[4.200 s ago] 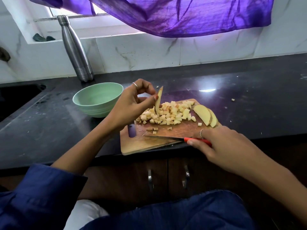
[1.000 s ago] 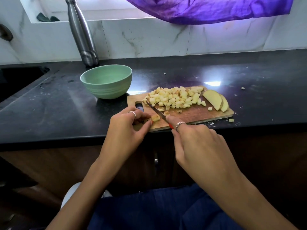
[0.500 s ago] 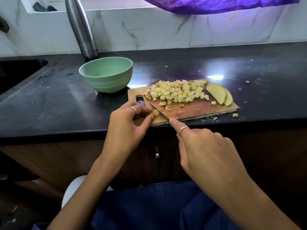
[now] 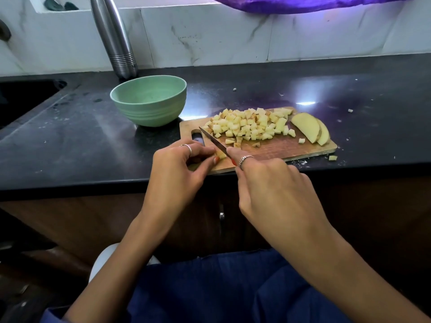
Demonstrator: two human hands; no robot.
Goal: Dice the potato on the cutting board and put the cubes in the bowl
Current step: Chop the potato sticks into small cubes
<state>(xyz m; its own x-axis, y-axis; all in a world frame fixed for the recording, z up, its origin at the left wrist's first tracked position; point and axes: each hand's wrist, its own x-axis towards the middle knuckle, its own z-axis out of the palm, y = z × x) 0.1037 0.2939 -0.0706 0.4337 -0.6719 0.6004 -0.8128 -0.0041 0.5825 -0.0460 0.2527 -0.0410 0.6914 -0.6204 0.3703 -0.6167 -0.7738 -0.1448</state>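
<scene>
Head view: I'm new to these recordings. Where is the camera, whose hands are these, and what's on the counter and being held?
The camera sits on the person's head, looking down at their own hands. The right hand grips a knife, its blade across the wooden cutting board. The left hand pinches a small potato piece beside the blade. A pile of potato cubes and two uncut slices lie on the board. The green bowl on the counter holds no cubes; a steel bottle stands behind it.
</scene>
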